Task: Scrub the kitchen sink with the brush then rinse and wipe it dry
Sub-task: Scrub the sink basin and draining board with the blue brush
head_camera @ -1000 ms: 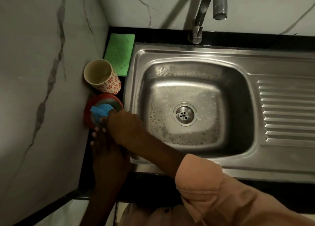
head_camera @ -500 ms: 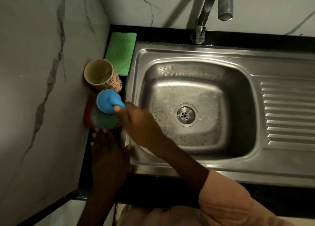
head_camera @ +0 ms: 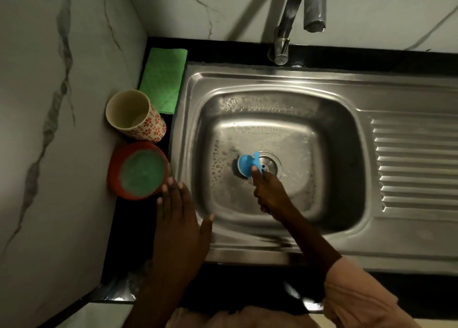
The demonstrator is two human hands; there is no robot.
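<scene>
My right hand (head_camera: 269, 194) is gripping the blue plastic brush (head_camera: 249, 163) in the soapy steel sink (head_camera: 272, 243); my left hand (head_camera: 177, 218) is lying spread, fingertips touching the red bowl (head_camera: 114, 171) of green paste.

The right hand (head_camera: 269, 194) reaches forward and down from a rolled peach sleeve (head_camera: 359, 300), its fingers curled around something small it holds (thumb on top). The left hand (head_camera: 178, 218) lies flat, palm down, fingers straight and together, thumb spread out to the right.
</scene>
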